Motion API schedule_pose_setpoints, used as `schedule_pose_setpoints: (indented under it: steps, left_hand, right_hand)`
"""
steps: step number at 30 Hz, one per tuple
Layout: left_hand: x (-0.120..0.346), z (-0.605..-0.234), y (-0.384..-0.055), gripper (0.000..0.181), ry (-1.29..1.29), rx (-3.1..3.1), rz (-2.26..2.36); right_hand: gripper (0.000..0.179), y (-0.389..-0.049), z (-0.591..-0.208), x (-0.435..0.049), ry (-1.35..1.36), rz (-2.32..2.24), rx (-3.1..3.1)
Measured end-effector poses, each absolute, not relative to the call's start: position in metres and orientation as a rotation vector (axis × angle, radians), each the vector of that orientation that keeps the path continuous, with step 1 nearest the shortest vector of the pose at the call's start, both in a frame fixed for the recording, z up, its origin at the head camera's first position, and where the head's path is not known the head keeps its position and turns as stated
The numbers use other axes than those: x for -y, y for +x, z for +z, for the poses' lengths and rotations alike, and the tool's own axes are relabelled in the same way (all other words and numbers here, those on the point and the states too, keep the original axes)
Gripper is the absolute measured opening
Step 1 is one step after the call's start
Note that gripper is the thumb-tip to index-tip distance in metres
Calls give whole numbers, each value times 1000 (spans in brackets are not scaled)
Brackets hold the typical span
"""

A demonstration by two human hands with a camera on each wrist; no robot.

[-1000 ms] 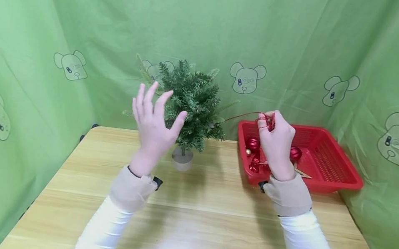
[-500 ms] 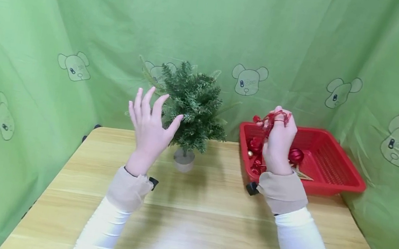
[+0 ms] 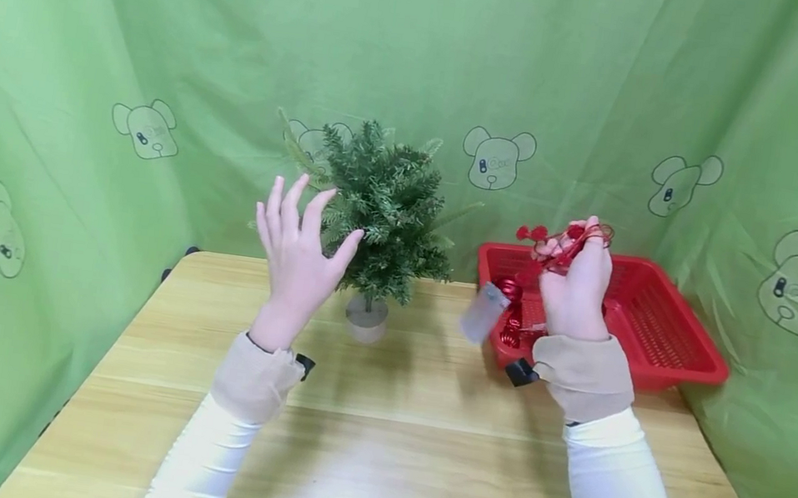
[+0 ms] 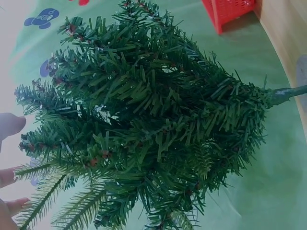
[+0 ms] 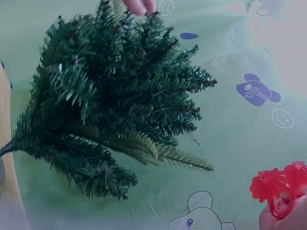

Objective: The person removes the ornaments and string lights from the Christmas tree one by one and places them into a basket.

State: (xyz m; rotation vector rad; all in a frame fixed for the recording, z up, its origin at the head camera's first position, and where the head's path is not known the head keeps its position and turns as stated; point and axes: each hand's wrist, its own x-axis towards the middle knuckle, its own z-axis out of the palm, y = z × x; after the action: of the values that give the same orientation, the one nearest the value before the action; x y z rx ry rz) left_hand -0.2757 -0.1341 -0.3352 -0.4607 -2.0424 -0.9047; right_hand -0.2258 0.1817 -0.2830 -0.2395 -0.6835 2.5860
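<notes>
A bundle of red cord with red flower-like pieces (image 5: 268, 184) is held in my right hand (image 3: 580, 281), above the left part of the red basket. Below that hand, a small translucent box (image 3: 485, 312) shows in front of the basket's left wall, slightly blurred; whether the cord joins it I cannot tell. My left hand (image 3: 301, 257) is raised with spread fingers and holds nothing. It is at the left side of a small artificial Christmas tree (image 3: 389, 210), which stands upright in a pale round base (image 3: 366, 319). In the left wrist view, a thumb and fingertips show beside the branch tips.
The red plastic basket (image 3: 663, 372) sits at the table's back right, with shiny red ornaments (image 3: 509, 335) in it. Green cloth (image 3: 410, 49) with bear-face prints hangs behind and at both sides of the wooden table (image 3: 373, 447).
The red cord, stretched towards the tree a second ago, is now gathered in my right hand, which has turned and shifted right. The translucent box has come into view. My left hand barely moved.
</notes>
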Motion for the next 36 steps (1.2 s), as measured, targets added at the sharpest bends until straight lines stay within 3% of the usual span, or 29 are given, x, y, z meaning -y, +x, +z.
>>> schedule_pose_setpoints:
  steps: [13, 25, 36]
  left_hand:
    - [142, -338, -280, 56, -440, 2036, -913]
    - [146, -340, -282, 54, -477, 2032, -921]
    - [147, -341, -282, 52, -497, 1999, -930]
  right_hand:
    - [30, -222, -271, -199, -334, 2584, 510]
    - [30, -229, -262, -216, -255, 2508, 587]
    - [26, -244, -279, -246, -306, 2345, 645]
